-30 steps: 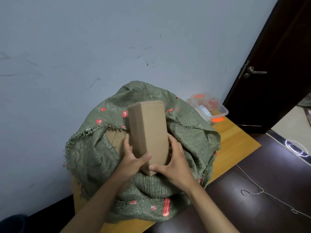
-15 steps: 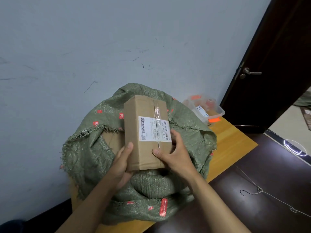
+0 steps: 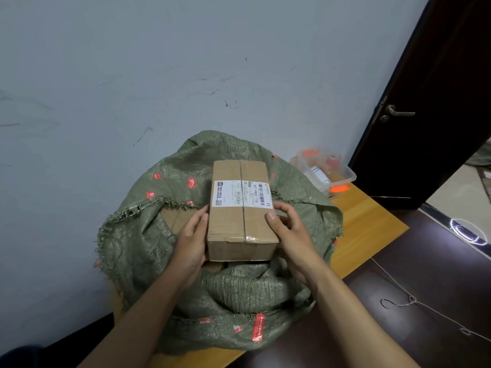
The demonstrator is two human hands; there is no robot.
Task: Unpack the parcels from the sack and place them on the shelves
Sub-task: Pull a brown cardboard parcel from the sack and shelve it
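Gripping taped rectangular cardboard parcel (image 3: pixel 241 212) w/ white label btwn left hand (image 3: pixel 191 241) and right hand (image 3: pixel 290 236), fingers curling on its long sides, above coarse woven green sack (image 3: pixel 138 245) mouth on wooden table (image 3: pixel 368 227).

We see a wooden table (image 3: pixel 366 229) against the wall. On it sits 1 green woven sack (image 3: pixel 239 296), filling most of the top, and 1 clear plastic container (image 3: pixel 342 176) just beyond it, near the table's far corner.
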